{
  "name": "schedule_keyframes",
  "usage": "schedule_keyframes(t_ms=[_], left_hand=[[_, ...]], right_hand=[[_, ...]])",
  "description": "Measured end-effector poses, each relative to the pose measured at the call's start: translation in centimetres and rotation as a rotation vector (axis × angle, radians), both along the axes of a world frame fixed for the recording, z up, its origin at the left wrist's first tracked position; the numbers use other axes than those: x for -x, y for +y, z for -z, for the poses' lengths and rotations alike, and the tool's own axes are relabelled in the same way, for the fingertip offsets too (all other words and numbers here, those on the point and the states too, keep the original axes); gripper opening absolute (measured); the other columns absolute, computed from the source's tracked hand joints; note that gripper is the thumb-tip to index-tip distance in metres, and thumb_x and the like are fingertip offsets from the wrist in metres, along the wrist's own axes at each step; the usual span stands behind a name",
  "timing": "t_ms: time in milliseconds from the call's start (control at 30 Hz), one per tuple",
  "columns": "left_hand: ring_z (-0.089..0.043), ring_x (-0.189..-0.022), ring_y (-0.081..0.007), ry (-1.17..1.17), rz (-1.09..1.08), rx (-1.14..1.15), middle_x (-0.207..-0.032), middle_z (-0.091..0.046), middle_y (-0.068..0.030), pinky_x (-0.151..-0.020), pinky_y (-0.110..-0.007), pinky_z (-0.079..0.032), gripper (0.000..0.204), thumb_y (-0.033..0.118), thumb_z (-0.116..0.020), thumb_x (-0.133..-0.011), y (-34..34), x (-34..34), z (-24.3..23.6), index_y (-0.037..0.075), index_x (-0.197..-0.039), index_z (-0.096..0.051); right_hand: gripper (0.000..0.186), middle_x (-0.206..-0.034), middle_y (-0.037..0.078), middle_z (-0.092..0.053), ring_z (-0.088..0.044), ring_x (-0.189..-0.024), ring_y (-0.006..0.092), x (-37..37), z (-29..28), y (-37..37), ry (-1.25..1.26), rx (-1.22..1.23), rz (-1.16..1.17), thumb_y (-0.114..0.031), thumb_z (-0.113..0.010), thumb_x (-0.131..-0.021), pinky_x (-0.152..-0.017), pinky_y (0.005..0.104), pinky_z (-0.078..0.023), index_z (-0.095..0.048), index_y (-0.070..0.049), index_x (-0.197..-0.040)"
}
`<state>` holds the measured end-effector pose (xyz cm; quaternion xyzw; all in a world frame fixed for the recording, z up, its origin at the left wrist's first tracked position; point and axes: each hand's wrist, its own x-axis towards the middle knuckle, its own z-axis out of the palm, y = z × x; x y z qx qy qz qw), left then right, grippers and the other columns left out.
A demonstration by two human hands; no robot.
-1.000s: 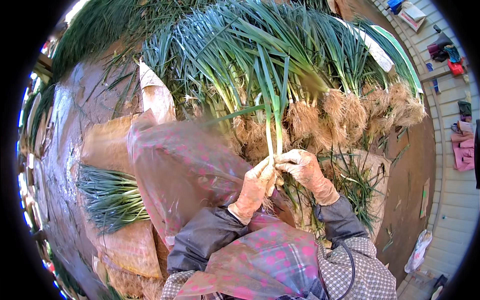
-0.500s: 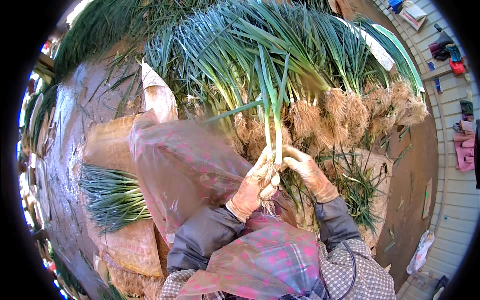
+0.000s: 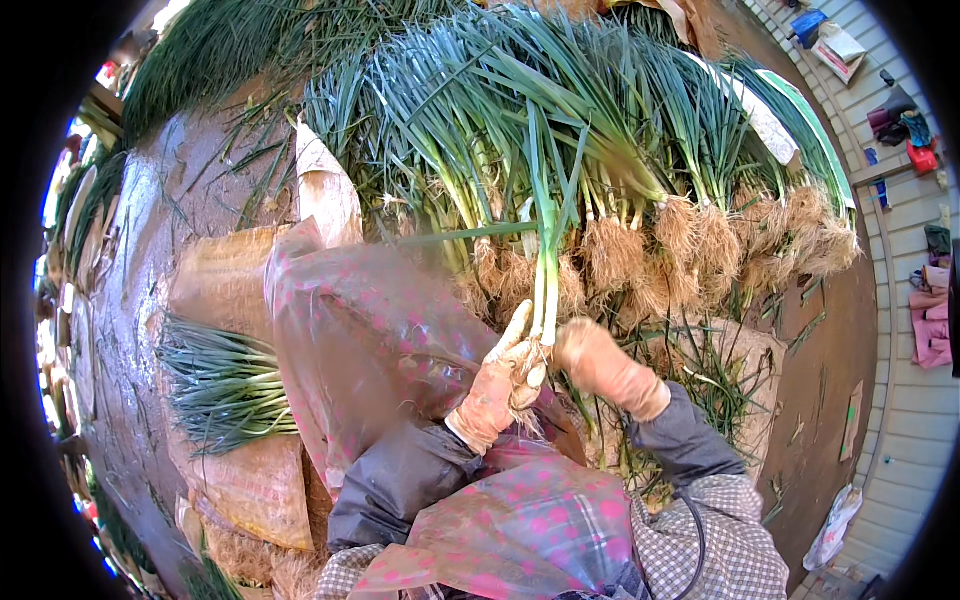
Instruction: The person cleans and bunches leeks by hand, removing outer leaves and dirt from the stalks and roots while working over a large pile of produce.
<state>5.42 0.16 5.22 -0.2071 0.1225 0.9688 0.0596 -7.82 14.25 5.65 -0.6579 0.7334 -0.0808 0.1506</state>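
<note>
My gloved left hand (image 3: pixel 497 392) is closed round the root end of a few green onions (image 3: pixel 546 265). Pale bulbs and roots show beside its palm, and the long green leaves point away from me. Just right of the onion bases is my gloved right hand (image 3: pixel 607 368); its fingers are smeared by motion, and I cannot tell whether they hold anything. Beyond both hands lies a wide pile of green onions (image 3: pixel 450 150), with brown root clumps toward me. A muddy, pink-dotted plastic sheet (image 3: pixel 370 330) covers my lap and leg.
To the left, a trimmed bundle of green onions (image 3: pixel 235 385) rests on tan sacking (image 3: pixel 250 495). Leaf scraps (image 3: pixel 715 375) litter the right side near another sack. A pale ribbed wall (image 3: pixel 910 430) runs along the right edge, with a white plastic bag (image 3: pixel 835 525) beside it.
My right hand has pulled back slightly from the onion stalks, its fingers now blurred. The left hand keeps its hold, and the stalks stand closer together.
</note>
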Motion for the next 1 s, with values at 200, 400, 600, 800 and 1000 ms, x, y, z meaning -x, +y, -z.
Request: schedule_keyframes(t_ms=[200,400,600,800,1000], left_hand=[[-0.048,-0.055,-0.0046,-0.117,0.056,0.122,-0.09,-0.057,0.0008,-0.049,-0.017,-0.04,0.046,0.017,-0.051,-0.098,2.6,0.6,-0.1,0.013,-0.141,-0.037],[-0.044,-0.054,-0.0037,0.047,0.351,0.753,-0.074,-0.054,0.0031,-0.047,-0.02,-0.037,0.025,0.017,-0.053,-0.096,3.2,1.0,-1.8,0.007,-0.118,-0.055],[-0.058,-0.071,-0.0166,0.025,0.362,1.156,-0.078,-0.06,-0.0073,-0.065,-0.033,-0.048,0.024,0.013,-0.059,-0.088,3.8,0.8,1.2,0.0,-0.108,-0.058],[-0.048,-0.069,-0.0094,0.076,0.155,1.029,-0.083,-0.055,0.0018,-0.06,-0.026,-0.044,0.033,0.009,-0.054,-0.091,4.0,0.6,1.5,0.003,-0.123,-0.052],[-0.042,-0.058,-0.0054,0.013,0.366,0.523,-0.077,-0.05,0.0048,-0.051,-0.02,-0.035,0.029,0.01,-0.056,-0.091,1.4,0.4,0.0,0.006,-0.12,-0.054]], right_hand=[[0.037,-0.111,0.012,-0.066,-0.066,-0.095,0.0271,0.9,1.2,5.3,-0.164,-0.996,0.265,-0.034,-0.05,-0.095,-0.081,0.0387,-0.053,-0.061,-0.008,-0.118],[0.05,-0.12,0.012,-0.059,-0.053,-0.113,0.0238,4.9,-3.6,-1.0,-0.013,0.334,0.818,-0.033,-0.072,-0.081,-0.105,0.0451,-0.033,-0.056,-0.011,-0.123],[0.064,-0.149,0.01,-0.032,-0.022,-0.14,0.0258,7.7,0.7,-10.3,0.868,-0.249,0.266,-0.044,-0.061,-0.082,-0.116,0.0538,-0.006,-0.048,-0.006,-0.132],[0.046,-0.149,0.013,-0.032,-0.031,-0.138,0.0284,7.2,0.8,-14.9,0.915,-0.501,0.046,-0.003,-0.041,-0.088,-0.117,0.0567,-0.004,-0.048,0.001,-0.132],[0.023,-0.074,0.001,-0.058,-0.055,-0.063,0.0149,7.5,-1.3,-14.7,-0.141,-0.054,0.529,-0.023,-0.05,-0.096,-0.09,0.0375,-0.045,-0.06,-0.003,-0.097]])
